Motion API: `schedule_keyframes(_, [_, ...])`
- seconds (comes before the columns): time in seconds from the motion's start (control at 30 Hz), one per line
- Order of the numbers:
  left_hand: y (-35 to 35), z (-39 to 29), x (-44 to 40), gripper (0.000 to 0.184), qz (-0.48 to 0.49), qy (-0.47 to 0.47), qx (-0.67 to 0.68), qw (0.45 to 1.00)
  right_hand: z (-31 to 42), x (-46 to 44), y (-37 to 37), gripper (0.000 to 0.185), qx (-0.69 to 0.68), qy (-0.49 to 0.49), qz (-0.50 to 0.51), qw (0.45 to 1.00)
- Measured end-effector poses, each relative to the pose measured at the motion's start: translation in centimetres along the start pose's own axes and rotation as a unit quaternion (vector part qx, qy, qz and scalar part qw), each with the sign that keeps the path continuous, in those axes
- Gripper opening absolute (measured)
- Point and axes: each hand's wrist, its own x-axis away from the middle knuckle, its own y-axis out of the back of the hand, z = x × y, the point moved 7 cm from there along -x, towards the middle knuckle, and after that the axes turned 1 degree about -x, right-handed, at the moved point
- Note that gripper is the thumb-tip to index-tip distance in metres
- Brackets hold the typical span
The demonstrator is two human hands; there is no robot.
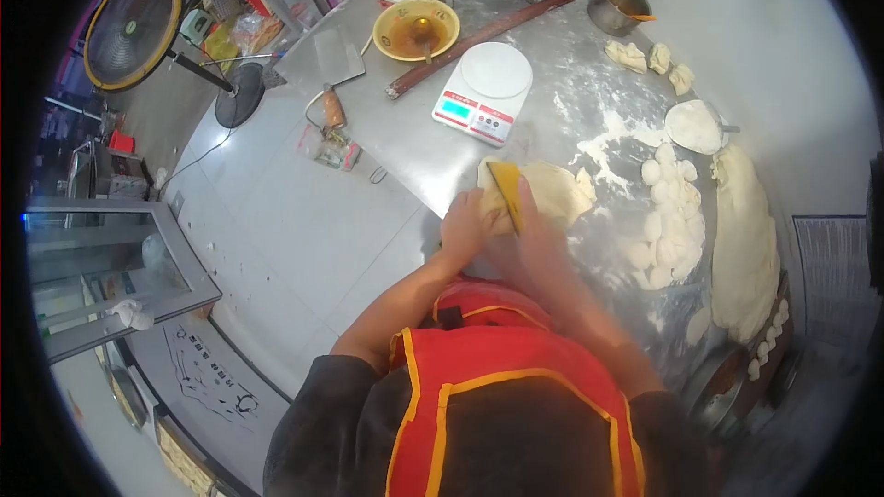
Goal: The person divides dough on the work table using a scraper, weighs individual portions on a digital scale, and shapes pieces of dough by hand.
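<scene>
A flat piece of pale dough (557, 191) lies on the metal table near its front edge. My right hand (539, 235) is closed on a yellow scraper (505, 186), which stands across the dough's left part. My left hand (467, 225) rests on the left end of the dough, its fingers bent against it beside the scraper. Just beyond the dough is a white digital scale (484, 92) with a lit display. To the right, several small round dough balls (672, 212) sit in scattered flour.
A long dough mass (742, 239) lies at the right edge. Farther back are a yellow bowl (416, 29) with a ladle, a dark rolling rod (479, 44), a metal pot (619, 6) and a flour bowl (694, 126). A fan (133, 29) stands on the floor at left.
</scene>
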Motion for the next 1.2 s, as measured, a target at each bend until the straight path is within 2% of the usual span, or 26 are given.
schedule_keyframes(0.07, [0.0, 0.8, -0.5, 0.05, -0.001, 0.017, 0.02, 1.0, 0.7, -0.8, -0.1, 0.067, -0.027, 0.019, -0.025, 0.999])
schedule_keyframes(0.17, [-0.9, 3.9, -1.5, 0.047, 0.087, 0.088, 0.124, 0.985, 1.1, -1.1, -0.5, 0.07, -0.03, 0.034, -0.042, 0.998])
schedule_keyframes(0.27, [3.9, 4.6, -1.5, 0.044, 0.129, 0.173, 0.228, 0.95, 1.6, -0.8, -0.2, 0.077, -0.025, 0.038, -0.047, 0.998])
schedule_keyframes(0.33, [8.7, 4.2, -2.7, 0.044, 0.149, 0.127, 0.329, 0.924, 1.9, -1.0, 0.0, 0.091, -0.04, -0.008, 0.003, 0.999])
schedule_keyframes(0.37, [10.4, 3.1, -3.9, 0.042, 0.136, 0.103, 0.323, 0.931, 2.3, -1.1, 0.4, 0.096, -0.047, -0.034, 0.026, 0.998])
schedule_keyframes(0.43, [13.6, 0.9, -6.6, 0.039, 0.11, 0.053, 0.311, 0.943, 4.4, -0.8, 2.8, 0.095, -0.063, -0.096, 0.066, 0.991])
schedule_keyframes(0.47, [15.4, -0.5, -8.3, 0.037, 0.045, -0.014, 0.255, 0.966, 4.2, -0.8, 2.8, 0.093, -0.052, -0.11, 0.068, 0.99])
schedule_keyframes(0.53, [18.4, -4.6, -10.5, 0.034, -0.082, -0.145, 0.138, 0.976, 3.3, 0.1, 2.7, 0.083, -0.028, -0.126, 0.06, 0.99])
schedule_keyframes(0.6, [22.4, -9.2, -10.7, 0.031, -0.175, -0.222, 0.228, 0.932, 1.4, 0.8, 1.5, 0.066, 0.007, -0.105, 0.031, 0.994])
schedule_keyframes(0.63, [23.8, -10.7, -11.1, 0.032, -0.174, -0.222, 0.297, 0.912, -0.2, 1.0, 0.1, 0.062, 0.026, -0.084, 0.013, 0.996])
schedule_keyframes(0.7, [25.3, -12.7, -12.0, 0.032, -0.17, -0.219, 0.428, 0.86, -5.9, 1.5, -5.2, 0.062, -0.074, -0.066, -0.015, 0.995])
schedule_keyframes(0.77, [23.7, -13.1, -14.3, 0.033, -0.101, -0.183, 0.509, 0.835, -5.5, 1.2, -4.7, 0.061, -0.094, -0.031, -0.049, 0.994])
schedule_keyframes(0.8, [22.6, -13.0, -15.6, 0.033, -0.064, -0.164, 0.547, 0.819, -1.7, 1.6, -1.1, 0.06, -0.065, -0.008, -0.063, 0.996])
schedule_keyframes(0.83, [19.9, -11.4, -18.0, 0.036, -0.01, -0.105, 0.551, 0.828, 1.1, 1.8, 1.6, 0.058, -0.034, 0.016, -0.077, 0.996])
schedule_keyframes(0.9, [15.0, -9.1, -21.8, 0.036, -0.005, -0.064, 0.51, 0.858, 1.2, 2.8, 3.4, 0.056, -0.059, -0.066, -0.088, 0.992])
schedule_keyframes(0.97, [11.2, -8.0, -23.3, 0.031, 0.039, 0.027, 0.501, 0.864, 0.8, 4.1, 4.8, 0.054, -0.092, -0.122, -0.098, 0.983])
schedule_keyframes(1.07, [5.1, -4.6, -26.7, 0.033, 0.112, 0.088, 0.607, 0.782, 0.1, 5.4, 5.8, 0.053, -0.142, -0.141, -0.12, 0.972])
schedule_keyframes(1.17, [3.6, -2.8, -27.0, 0.044, 0.101, 0.106, 0.499, 0.854, -0.3, 6.0, 6.1, 0.055, -0.144, -0.119, -0.149, 0.971])
schedule_keyframes(1.2, [3.8, -2.1, -28.0, 0.045, 0.051, 0.024, 0.327, 0.943, -0.3, 6.1, 6.3, 0.055, -0.139, -0.12, -0.151, 0.971])
